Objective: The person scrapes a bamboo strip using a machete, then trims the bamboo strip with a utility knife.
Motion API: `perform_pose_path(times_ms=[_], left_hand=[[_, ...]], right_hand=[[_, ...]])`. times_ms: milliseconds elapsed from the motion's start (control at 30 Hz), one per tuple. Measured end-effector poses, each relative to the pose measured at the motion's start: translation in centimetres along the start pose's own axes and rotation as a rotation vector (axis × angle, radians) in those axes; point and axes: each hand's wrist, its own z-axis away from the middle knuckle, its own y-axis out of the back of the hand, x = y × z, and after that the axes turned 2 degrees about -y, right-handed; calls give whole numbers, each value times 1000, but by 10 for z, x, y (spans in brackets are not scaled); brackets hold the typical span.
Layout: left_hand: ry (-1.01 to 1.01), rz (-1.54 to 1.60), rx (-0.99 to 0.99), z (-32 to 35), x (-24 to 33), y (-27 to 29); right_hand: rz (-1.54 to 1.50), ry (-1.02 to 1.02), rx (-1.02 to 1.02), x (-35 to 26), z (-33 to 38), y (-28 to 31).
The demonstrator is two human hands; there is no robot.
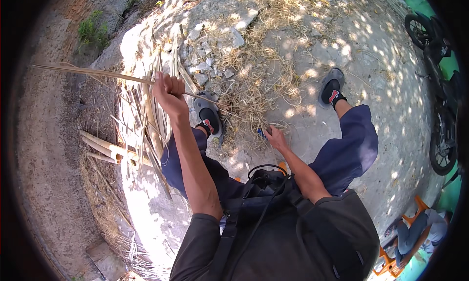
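Observation:
My left hand, raised above my left foot, is closed round some long, thin bamboo strips. They stick far out to the left, and a thinner end runs down to the right past my left shoe. Low between my knees, my right hand is closed on a small dark tool with a blue part. Its kind cannot be made out. Just beyond that hand, a heap of curled pale shavings covers the ground between my feet.
Split bamboo pieces lie left of my left leg, with thicker poles beside them. Broken stones lie ahead. Motorcycles stand at the far right. Behind on the right, another person sits by orange chairs.

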Motion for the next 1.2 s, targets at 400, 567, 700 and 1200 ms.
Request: perform_pose_path(times_ms=[400, 567, 700, 1200], left_hand=[[8, 93, -13, 1, 0, -7], [0, 78, 0, 0, -6, -6], [-8, 101, -26, -1, -1, 0], [-11, 73, -43, -2, -6, -3]], right_hand=[[139, -76, -44, 37, -1, -5], [125, -54, -5, 6, 5, -8], [110, 28, 5, -3, 3, -15], [-101, -100, -31, 31, -1, -12]])
